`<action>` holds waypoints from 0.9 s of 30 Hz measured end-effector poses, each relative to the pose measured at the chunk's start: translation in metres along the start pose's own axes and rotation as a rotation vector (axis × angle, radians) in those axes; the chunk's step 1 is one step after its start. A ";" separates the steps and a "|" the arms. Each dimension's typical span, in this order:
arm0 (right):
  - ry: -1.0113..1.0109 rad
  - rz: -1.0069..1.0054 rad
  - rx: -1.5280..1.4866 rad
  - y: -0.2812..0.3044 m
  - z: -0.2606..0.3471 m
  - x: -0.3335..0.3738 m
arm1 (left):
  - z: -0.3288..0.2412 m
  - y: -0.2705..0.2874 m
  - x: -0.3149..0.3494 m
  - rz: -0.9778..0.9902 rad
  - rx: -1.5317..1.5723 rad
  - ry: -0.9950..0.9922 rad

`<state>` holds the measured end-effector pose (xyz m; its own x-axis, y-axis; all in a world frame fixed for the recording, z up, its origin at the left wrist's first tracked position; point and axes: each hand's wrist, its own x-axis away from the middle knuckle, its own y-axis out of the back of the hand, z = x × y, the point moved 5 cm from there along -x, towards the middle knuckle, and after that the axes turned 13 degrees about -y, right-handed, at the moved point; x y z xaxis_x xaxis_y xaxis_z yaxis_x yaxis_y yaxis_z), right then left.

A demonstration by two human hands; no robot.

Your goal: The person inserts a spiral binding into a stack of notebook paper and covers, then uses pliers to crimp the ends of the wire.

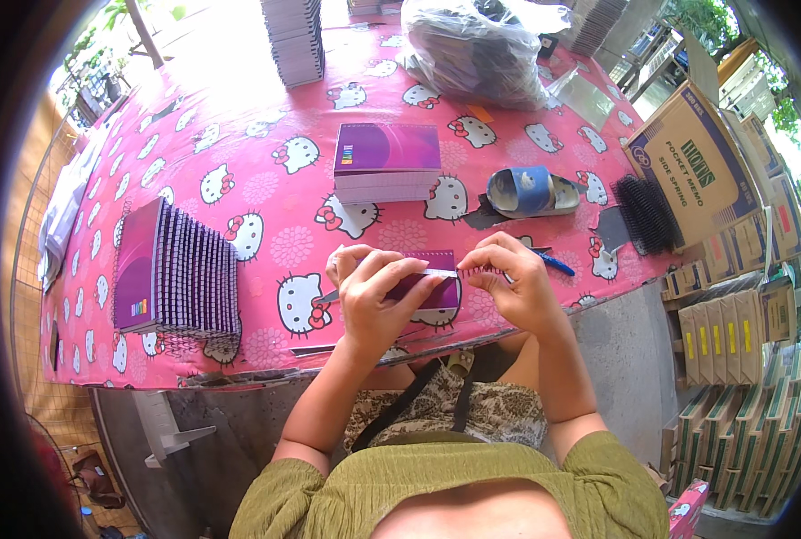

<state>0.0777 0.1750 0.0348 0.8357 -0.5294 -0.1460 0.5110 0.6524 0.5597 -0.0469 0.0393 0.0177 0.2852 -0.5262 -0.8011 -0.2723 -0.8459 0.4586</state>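
Near the table's front edge, a small purple notebook (441, 296) with punched holes along its far edge lies between my hands. My left hand (373, 292) is closed on it, fingers across a white strip of its pages. A thin grey pointed thing (328, 297) shows beside that hand; whether it is held cannot be made out. At the notebook's right edge, my right hand (513, 280) pinches a dark wire spiral (477, 269), partly hidden by the fingers. Beyond lies a stack of purple notebooks (387, 151) without visible spirals. A tall pile of spiral-bound notebooks (140, 269) stands at the left.
A blue slipper (533, 191) and a blue-handled tool (555, 262) lie right of my hands. Black spirals (645, 216) rest against an open cardboard box (692, 162). Further back are a plastic bag (472, 54) and a tall notebook stack (292, 40). Packed cartons (724, 332) stand right.
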 end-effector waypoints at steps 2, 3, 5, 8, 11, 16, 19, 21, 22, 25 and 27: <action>-0.003 0.085 -0.030 -0.001 -0.004 -0.002 | 0.001 -0.001 0.000 0.007 0.002 0.008; -0.138 0.105 -0.097 -0.002 -0.007 -0.003 | 0.001 -0.002 0.001 0.009 0.013 0.024; -0.403 0.144 -0.229 -0.009 -0.008 0.000 | 0.002 -0.002 0.001 0.010 0.010 0.021; 0.034 -0.155 0.084 -0.014 0.012 0.003 | 0.008 -0.004 0.007 -0.006 -0.005 -0.022; 0.015 -0.119 0.165 -0.016 0.019 0.003 | 0.010 -0.004 0.012 -0.004 0.061 -0.010; 0.035 -0.135 0.267 -0.023 0.022 0.001 | 0.005 -0.001 0.010 -0.035 0.052 0.007; -0.002 -0.181 0.275 -0.022 0.039 0.002 | 0.005 0.001 0.013 -0.053 0.010 -0.022; 0.001 -0.144 0.248 -0.026 0.027 0.005 | 0.004 0.001 0.012 -0.040 0.013 -0.017; 0.000 -0.127 0.235 -0.028 0.023 0.004 | 0.004 0.002 0.011 -0.032 0.017 -0.015; -0.028 -0.174 0.236 -0.025 0.035 0.000 | 0.005 0.000 0.013 -0.038 0.015 -0.009; -0.028 -0.200 0.273 -0.025 0.039 0.003 | 0.003 -0.004 0.012 -0.037 0.016 -0.016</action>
<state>0.0595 0.1364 0.0521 0.7166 -0.6494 -0.2546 0.5885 0.3669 0.7205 -0.0452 0.0366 0.0052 0.2808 -0.4932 -0.8234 -0.2770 -0.8630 0.4225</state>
